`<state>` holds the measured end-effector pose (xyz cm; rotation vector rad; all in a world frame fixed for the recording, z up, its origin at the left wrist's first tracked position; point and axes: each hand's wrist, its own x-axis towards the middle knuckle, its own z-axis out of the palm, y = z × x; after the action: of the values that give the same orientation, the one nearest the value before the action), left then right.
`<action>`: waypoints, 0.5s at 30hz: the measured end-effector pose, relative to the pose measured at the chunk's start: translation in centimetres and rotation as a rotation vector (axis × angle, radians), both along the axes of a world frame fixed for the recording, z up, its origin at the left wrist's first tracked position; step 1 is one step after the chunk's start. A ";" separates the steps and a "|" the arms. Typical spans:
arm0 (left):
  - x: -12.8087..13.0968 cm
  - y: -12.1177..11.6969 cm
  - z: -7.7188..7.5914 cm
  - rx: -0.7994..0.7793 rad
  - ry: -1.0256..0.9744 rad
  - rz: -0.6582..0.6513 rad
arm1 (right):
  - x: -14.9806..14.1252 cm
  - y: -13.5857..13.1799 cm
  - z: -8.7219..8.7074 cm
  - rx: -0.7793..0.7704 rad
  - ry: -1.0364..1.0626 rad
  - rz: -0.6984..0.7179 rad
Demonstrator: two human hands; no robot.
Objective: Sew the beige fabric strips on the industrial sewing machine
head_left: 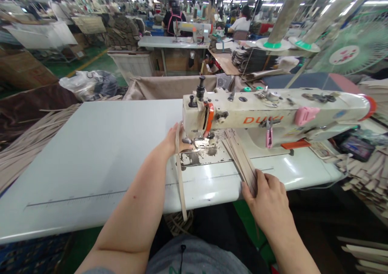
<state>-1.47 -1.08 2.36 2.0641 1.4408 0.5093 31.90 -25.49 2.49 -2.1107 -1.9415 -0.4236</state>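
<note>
In the head view, a long strap (180,173) is pinched by the left hand (176,141) at the presser foot of the sewing machine (273,114); its long axis runs from the needle toward the person, its free end hanging over the table (91,152) edge. A bundle of strips (241,161) is grasped by the right hand (268,201), fanning away toward the machine.

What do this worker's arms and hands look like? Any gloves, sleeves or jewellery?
Both forearms are bare, with no sleeves in view. The left hand and right hand wear no gloves, and no rings, watch or bracelets show. A grey garment covers the body below.
</note>
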 end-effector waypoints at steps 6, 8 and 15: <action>0.3 -0.2 0.2 -0.005 -0.047 0.045 | -0.2 -1.1 0.4 -0.033 0.030 0.051; 0.3 -0.1 0.0 0.017 -0.044 0.049 | -0.4 -1.5 0.4 -0.040 0.013 0.069; 0.5 0.2 -0.1 0.035 -0.016 0.096 | -1.5 -1.5 -0.4 -0.026 -0.138 0.050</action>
<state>-1.00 -0.88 2.27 2.0209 1.5369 0.5926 30.36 -27.00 2.07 -2.0947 -2.0807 -0.5504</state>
